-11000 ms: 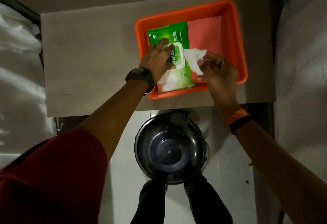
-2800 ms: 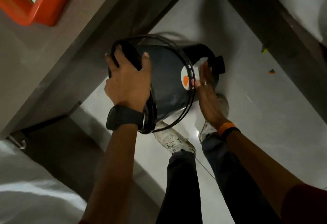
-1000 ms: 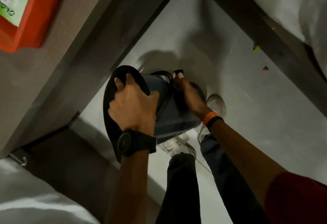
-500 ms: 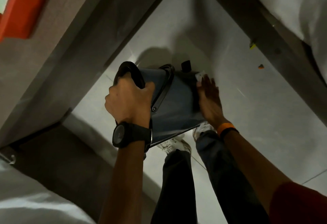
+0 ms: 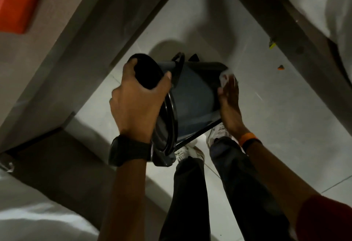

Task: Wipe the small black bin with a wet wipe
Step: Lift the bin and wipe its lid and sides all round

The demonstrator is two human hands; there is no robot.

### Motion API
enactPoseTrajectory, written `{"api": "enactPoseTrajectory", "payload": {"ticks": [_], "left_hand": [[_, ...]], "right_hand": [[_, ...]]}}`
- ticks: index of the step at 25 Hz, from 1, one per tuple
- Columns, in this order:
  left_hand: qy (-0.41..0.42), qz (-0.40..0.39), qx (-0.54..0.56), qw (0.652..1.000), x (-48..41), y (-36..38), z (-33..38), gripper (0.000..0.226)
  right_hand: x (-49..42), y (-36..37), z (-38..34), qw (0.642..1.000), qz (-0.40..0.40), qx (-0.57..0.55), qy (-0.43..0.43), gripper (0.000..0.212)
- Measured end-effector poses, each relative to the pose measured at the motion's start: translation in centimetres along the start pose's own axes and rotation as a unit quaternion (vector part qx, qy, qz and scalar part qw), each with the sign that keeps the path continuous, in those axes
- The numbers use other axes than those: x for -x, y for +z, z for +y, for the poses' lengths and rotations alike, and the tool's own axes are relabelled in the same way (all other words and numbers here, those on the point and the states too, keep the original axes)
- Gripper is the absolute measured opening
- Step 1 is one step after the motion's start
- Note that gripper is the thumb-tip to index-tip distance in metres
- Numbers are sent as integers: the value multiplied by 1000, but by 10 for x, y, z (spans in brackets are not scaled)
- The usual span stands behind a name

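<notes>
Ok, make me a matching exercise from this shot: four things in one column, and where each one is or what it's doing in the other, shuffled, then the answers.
Column one:
1. left hand
2. right hand
3. wet wipe
4. orange tray

Column two:
A. on the tabletop, at the upper left corner of the view
B. gripping the rim of the black bin
C. white, bunched under the fingertips
D. pressed flat against the bin's base end

Pairs: 1-B, 2-D, 3-C, 4-A
</notes>
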State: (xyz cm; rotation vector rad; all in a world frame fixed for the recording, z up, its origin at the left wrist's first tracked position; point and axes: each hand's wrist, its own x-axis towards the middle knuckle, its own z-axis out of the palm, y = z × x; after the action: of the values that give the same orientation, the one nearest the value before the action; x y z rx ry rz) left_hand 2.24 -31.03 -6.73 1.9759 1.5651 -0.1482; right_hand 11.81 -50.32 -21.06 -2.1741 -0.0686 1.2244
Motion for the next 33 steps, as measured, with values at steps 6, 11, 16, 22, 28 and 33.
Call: {"api": "enactPoseTrajectory", "payload": {"ticks": [6,11,16,22,28,33], "left_hand": [[83,-125,-72,986,22,4,-7,93],[96,-82,-145,981,17,19,19,82],[79,-38,-180,980,15,35,31,70],[5,3,-130,992,3,33,22,64],[34,51,-142,988,19,40,23,59],[159,43,-51,985,-16,11,-2,45]], "right_hand": [[6,-6,-61,978,-86,40,-184,51],[40,-2,-24,946,-103,60,-300,56],[4,-15,-10,995,-6,-87,51,69],[82,34,-4,912,-78,159,-370,65],[28,-14,1,987,-28,-152,32,62],[-30,-41,-24,994,-58,-96,-17,63]]}}
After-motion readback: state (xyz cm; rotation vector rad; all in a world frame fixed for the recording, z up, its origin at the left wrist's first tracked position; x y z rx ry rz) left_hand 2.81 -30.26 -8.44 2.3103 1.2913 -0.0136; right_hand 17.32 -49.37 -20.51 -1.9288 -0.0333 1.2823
